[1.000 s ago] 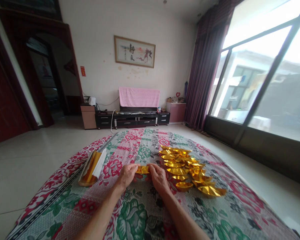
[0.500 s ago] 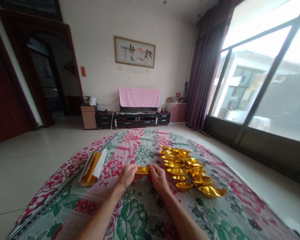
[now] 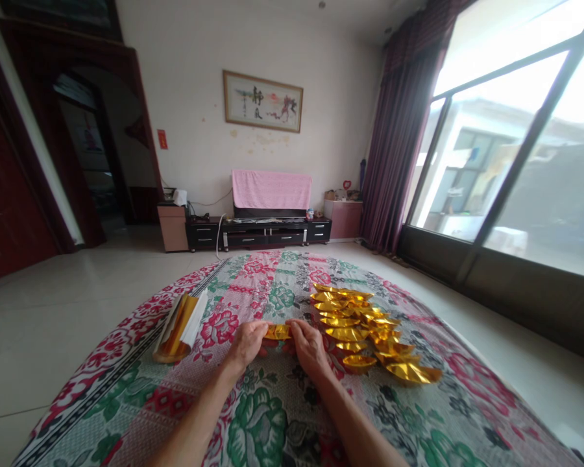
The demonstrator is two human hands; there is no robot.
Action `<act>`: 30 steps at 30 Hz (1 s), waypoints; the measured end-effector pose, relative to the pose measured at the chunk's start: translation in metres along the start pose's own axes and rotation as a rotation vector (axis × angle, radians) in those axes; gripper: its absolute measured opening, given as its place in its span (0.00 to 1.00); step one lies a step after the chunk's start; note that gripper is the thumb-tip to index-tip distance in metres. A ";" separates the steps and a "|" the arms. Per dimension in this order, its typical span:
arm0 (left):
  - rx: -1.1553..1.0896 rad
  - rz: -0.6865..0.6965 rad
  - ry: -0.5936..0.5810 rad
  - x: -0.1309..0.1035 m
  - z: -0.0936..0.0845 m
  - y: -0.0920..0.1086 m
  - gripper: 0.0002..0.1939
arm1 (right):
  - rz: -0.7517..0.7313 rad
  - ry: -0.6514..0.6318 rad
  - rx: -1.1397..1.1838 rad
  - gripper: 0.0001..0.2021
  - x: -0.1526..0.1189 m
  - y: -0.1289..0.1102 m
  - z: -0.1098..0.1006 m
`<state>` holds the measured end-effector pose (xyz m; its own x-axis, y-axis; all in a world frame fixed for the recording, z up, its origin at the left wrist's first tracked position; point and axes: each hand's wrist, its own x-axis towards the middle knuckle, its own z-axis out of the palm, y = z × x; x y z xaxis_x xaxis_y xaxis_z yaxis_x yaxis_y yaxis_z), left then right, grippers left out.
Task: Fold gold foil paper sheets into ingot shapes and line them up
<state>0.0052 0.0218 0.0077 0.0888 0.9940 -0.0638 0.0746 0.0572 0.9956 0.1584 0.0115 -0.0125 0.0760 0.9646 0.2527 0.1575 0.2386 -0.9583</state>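
Between my hands is a small folded piece of gold foil paper [image 3: 278, 332], held level above the patterned cloth. My left hand [image 3: 248, 344] pinches its left end, and my right hand [image 3: 307, 344] pinches the right end. The fingers partly hide both ends. Just to the right lie several folded gold paper ingots [image 3: 346, 334], set in rows, boat-shaped with pointed tips. Over on the left rests a stack of gold foil paper sheets [image 3: 181, 327], curled, with white backing showing.
A flowered cloth [image 3: 257, 421] in red, green and grey covers the rounded surface under my hands. Beyond it stand a low black TV cabinet [image 3: 253, 239] and a screen draped with a pink towel [image 3: 271, 189]. A large window [image 3: 506, 162] and purple curtain [image 3: 392, 143] are at the right.
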 end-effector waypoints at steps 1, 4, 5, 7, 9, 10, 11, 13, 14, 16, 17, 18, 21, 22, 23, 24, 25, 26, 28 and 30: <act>0.005 0.005 0.003 0.001 0.000 -0.001 0.18 | -0.001 0.003 -0.002 0.25 0.000 0.000 0.000; 0.009 0.000 -0.008 0.002 0.000 -0.003 0.18 | -0.004 -0.005 -0.004 0.25 0.000 0.002 0.000; 0.007 -0.002 -0.013 0.002 0.000 -0.004 0.18 | -0.004 -0.008 -0.003 0.25 0.000 0.002 0.000; 0.009 0.009 -0.006 0.003 0.000 -0.004 0.18 | -0.008 -0.002 -0.001 0.24 0.000 0.001 0.000; 0.022 0.023 0.013 0.003 0.001 -0.004 0.18 | -0.008 0.008 0.001 0.24 -0.001 0.000 0.001; 0.028 0.025 0.019 0.003 0.001 -0.004 0.18 | -0.009 0.013 0.001 0.24 -0.001 -0.001 0.001; 0.031 0.022 0.017 0.003 0.001 -0.004 0.18 | -0.011 0.015 0.002 0.24 -0.001 -0.002 0.001; 0.021 0.014 0.009 0.003 0.002 -0.004 0.18 | -0.012 0.018 -0.001 0.24 -0.001 -0.003 0.001; 0.014 0.017 0.010 0.004 0.002 -0.005 0.18 | -0.012 0.021 -0.004 0.24 -0.001 -0.003 0.001; 0.012 0.030 0.020 0.004 0.001 -0.005 0.18 | -0.008 0.037 -0.014 0.24 -0.001 -0.003 0.001; 0.016 0.034 0.020 0.004 0.001 -0.005 0.18 | -0.006 0.043 -0.019 0.24 -0.001 -0.003 0.001; 0.020 0.039 0.019 0.004 0.001 -0.006 0.18 | -0.005 0.048 -0.022 0.23 -0.001 -0.003 0.001; 0.021 0.050 0.029 0.005 0.001 -0.006 0.18 | -0.010 0.045 -0.020 0.23 -0.002 -0.002 0.001; 0.024 0.051 0.035 0.004 0.002 -0.006 0.18 | -0.013 0.042 -0.020 0.23 -0.002 -0.003 0.000; 0.027 0.048 0.035 0.004 0.003 -0.006 0.18 | -0.014 0.039 -0.019 0.23 -0.002 -0.003 0.000; 0.030 0.041 0.027 0.004 0.003 -0.006 0.18 | -0.016 0.035 -0.019 0.23 -0.002 -0.003 0.000; 0.031 0.032 0.015 0.004 0.004 -0.006 0.18 | -0.019 0.031 -0.019 0.23 -0.003 -0.004 -0.001; 0.031 0.024 0.004 0.004 0.004 -0.007 0.18 | -0.023 0.028 -0.018 0.23 -0.003 -0.004 -0.001; 0.032 0.024 0.006 0.003 0.004 -0.007 0.18 | -0.028 0.026 -0.015 0.23 -0.003 -0.005 -0.001; 0.040 0.048 0.033 0.003 0.003 -0.008 0.18 | -0.025 0.034 -0.002 0.23 -0.003 -0.005 -0.001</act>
<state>0.0083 0.0245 -0.0005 0.0604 0.9981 -0.0126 0.1103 0.0059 0.9939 0.1580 0.0077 -0.0084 0.1058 0.9539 0.2807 0.1622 0.2620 -0.9514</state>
